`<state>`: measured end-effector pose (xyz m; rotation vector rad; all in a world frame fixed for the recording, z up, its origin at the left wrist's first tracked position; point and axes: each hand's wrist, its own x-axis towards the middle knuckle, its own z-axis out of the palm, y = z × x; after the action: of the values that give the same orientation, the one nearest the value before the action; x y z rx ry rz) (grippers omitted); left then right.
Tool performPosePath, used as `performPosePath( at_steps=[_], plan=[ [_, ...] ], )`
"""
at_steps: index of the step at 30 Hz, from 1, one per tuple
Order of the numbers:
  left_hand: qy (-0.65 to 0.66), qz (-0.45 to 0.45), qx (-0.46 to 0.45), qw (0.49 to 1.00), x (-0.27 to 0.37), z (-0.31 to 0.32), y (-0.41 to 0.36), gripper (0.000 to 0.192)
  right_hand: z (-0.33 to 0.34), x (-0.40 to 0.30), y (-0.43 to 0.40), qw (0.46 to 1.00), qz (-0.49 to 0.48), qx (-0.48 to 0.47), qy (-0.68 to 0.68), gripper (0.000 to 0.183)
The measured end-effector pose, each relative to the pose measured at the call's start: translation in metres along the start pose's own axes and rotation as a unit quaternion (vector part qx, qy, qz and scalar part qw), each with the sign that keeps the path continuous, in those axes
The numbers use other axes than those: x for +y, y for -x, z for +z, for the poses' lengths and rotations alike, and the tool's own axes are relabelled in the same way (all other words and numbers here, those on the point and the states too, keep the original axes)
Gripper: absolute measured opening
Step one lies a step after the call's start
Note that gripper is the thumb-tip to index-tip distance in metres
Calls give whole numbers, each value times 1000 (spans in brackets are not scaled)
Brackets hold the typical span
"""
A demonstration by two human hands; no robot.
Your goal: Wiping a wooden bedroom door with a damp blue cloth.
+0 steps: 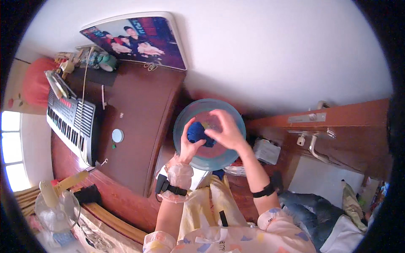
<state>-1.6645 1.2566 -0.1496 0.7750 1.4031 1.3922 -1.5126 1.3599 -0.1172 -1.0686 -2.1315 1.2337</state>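
Observation:
A rounded bundle of dark blue yarn or cloth point(195, 131) is in my left hand point(188, 146), with the fingers curled round its left side and the thumb below. Part of the blue material hangs at the lower right. My right hand point(228, 134) is raised beside it, its fingers curved and spread apart, one fingertip close to the bundle; I cannot tell if they touch. Both hands are over a round translucent bluish plastic basin point(221, 162). The basin's bottom looks reddish, with a yellowish patch between the hands.
On the left, a brown table point(136, 126) bears an electronic keyboard point(71, 118), a round light-blue lid point(117, 135) and a framed picture point(139, 41). A fan point(57, 205) stands lower left. A wooden door with a metal handle point(318, 150) and piled clothes point(313, 205) are right.

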Motion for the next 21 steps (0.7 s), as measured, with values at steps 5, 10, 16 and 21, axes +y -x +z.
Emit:
performPosePath(
  at_steps=[5, 10, 16, 21],
  plan=[
    [156, -78, -17, 984, 21, 5, -12, 83, 12, 48, -11, 939, 57, -143, -307, 70],
    [259, -143, 24, 955, 9, 8, -29, 75, 50, 47, -6, 762, 321, -220, -518, 76],
    [83, -151, 100, 980, -17, 27, -39, 55, 61, 85, -1, 777, 280, -303, -474, 59],
    [-63, -127, 57, 988, -46, -1, -41, 57, 57, 68, -11, 824, 277, -311, -384, 34]
  ],
)
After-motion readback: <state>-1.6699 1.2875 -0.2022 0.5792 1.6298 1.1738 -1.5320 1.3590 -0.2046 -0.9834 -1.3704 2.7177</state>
